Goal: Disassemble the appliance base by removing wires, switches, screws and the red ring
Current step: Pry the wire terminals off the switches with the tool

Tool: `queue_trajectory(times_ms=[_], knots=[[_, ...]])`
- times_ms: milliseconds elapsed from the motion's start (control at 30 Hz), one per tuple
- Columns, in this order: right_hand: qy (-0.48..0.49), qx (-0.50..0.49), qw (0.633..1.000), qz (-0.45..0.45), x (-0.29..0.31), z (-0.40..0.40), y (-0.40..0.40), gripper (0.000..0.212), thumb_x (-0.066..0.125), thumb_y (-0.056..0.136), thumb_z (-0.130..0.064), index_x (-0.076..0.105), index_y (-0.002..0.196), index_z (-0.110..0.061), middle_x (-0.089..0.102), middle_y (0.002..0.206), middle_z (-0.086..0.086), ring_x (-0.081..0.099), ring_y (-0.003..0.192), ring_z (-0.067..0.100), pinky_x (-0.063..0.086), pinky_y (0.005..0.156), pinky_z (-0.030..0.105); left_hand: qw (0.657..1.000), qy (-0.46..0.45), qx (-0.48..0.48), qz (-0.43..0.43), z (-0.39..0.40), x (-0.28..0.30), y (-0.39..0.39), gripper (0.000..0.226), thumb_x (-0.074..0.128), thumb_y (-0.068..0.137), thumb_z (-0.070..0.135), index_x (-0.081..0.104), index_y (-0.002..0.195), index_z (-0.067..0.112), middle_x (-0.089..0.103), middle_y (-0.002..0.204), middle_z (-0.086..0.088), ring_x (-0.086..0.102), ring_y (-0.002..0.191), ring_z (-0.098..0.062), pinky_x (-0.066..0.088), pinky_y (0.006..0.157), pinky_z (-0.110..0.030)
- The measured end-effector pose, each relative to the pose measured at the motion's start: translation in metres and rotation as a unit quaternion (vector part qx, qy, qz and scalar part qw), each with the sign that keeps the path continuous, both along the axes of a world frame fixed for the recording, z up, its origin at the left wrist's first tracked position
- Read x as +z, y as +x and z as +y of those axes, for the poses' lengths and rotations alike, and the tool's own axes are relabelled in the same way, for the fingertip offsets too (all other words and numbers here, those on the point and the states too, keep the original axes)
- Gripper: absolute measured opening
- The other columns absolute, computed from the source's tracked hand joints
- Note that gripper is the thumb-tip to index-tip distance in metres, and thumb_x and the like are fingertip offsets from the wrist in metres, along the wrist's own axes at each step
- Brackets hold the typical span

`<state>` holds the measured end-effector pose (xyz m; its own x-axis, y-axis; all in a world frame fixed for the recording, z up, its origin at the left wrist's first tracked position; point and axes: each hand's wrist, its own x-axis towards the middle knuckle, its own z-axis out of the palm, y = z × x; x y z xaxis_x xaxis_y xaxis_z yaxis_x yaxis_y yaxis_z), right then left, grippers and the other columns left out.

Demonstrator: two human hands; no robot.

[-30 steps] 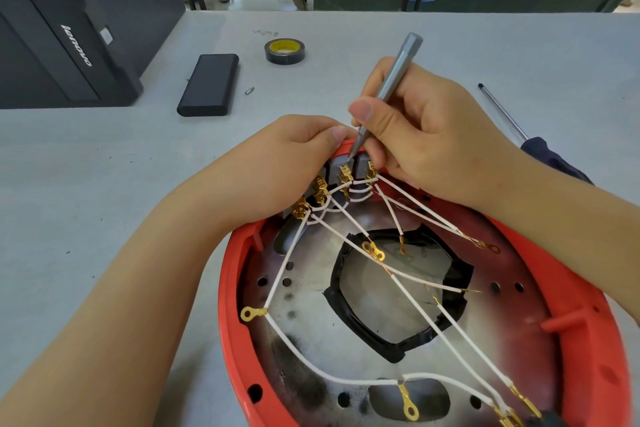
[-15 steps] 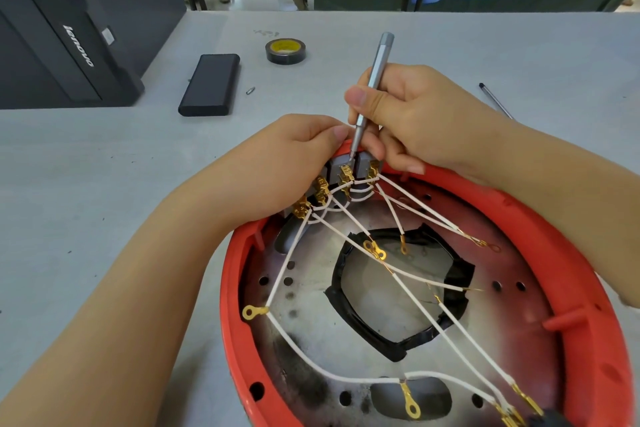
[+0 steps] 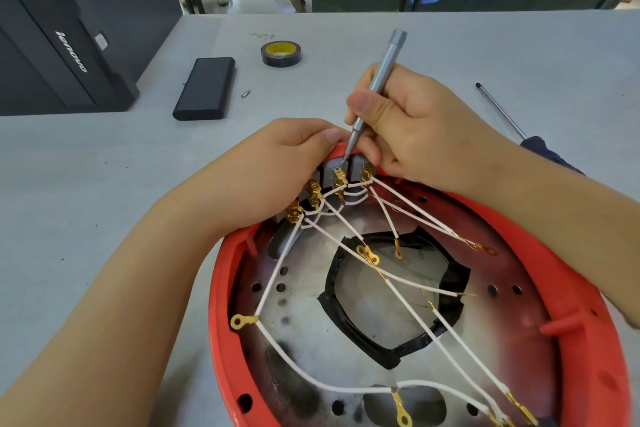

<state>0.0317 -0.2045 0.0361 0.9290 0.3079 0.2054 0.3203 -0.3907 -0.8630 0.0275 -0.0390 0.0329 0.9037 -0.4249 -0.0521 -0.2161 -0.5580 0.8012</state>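
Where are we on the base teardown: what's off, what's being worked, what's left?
Done: several white wires lie loose, their ring terminals free of the plate. In hand: the right hand holds a slim grey screwdriver with its tip at the switches, while the left hand steadies them. Left: wires remain plugged into the switches, the switches remain mounted, and the red ring is on.
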Motion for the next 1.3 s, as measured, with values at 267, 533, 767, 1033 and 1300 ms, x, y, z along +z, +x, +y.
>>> queue_trajectory(times_ms=[267, 533, 767, 1033, 1300], knots=[[-0.024, 0.002, 1.000, 0.002, 0.004, 0.003, 0.001, 0.020, 0.042, 0.101, -0.023, 0.049, 0.083, -0.016, 0.050, 0.044, -0.005, 0.043, 0.032, 0.004, 0.033, 0.038, 0.010, 1.000, -0.011, 0.003, 0.002, 0.000, 0.000, 0.000, 0.032, 0.037, 0.101, 0.035, 0.068, 0.095, 0.033, 0.072, 0.092, 0.001, 0.064, 0.086, -0.017, 0.047, 0.069, -0.020], [-0.069, 0.002, 0.994, 0.084, 0.012, 0.009, 0.010, 0.027, 0.041, 0.102, -0.030, 0.050, 0.083, -0.013, 0.050, 0.043, -0.005, 0.032, 0.025, 0.009, 0.031, 0.033, 0.019, 1.000, -0.008, 0.002, 0.010, -0.001, 0.000, 0.000, 0.031, 0.036, 0.100, 0.038, 0.067, 0.097, 0.035, 0.069, 0.102, -0.013, 0.063, 0.097, -0.033, 0.049, 0.088, -0.049], [0.027, -0.009, 0.999, 0.016, 0.006, 0.001, -0.001, 0.024, 0.042, 0.101, -0.022, 0.049, 0.079, -0.015, 0.048, 0.048, 0.001, 0.039, 0.029, 0.005, 0.031, 0.037, 0.010, 1.000, -0.004, 0.000, 0.000, 0.001, -0.001, 0.001, 0.032, 0.037, 0.101, 0.034, 0.068, 0.096, 0.037, 0.073, 0.091, 0.006, 0.067, 0.089, -0.017, 0.051, 0.087, -0.038], [-0.030, -0.001, 0.999, 0.026, 0.006, 0.005, 0.002, 0.021, 0.043, 0.101, -0.024, 0.050, 0.085, -0.013, 0.050, 0.045, -0.004, 0.040, 0.029, 0.006, 0.032, 0.037, 0.011, 1.000, -0.017, -0.003, 0.005, 0.000, -0.001, 0.001, 0.032, 0.037, 0.100, 0.036, 0.068, 0.098, 0.033, 0.069, 0.103, -0.012, 0.061, 0.098, -0.033, 0.051, 0.074, -0.035], [-0.057, 0.025, 0.992, 0.107, 0.015, 0.009, 0.011, 0.025, 0.039, 0.102, -0.027, 0.048, 0.084, -0.012, 0.047, 0.042, -0.005, 0.030, 0.024, 0.009, 0.028, 0.031, 0.018, 1.000, -0.018, 0.001, 0.005, 0.001, -0.004, 0.003, 0.031, 0.037, 0.100, 0.036, 0.067, 0.095, 0.035, 0.070, 0.100, -0.010, 0.062, 0.095, -0.030, 0.048, 0.076, -0.035]])
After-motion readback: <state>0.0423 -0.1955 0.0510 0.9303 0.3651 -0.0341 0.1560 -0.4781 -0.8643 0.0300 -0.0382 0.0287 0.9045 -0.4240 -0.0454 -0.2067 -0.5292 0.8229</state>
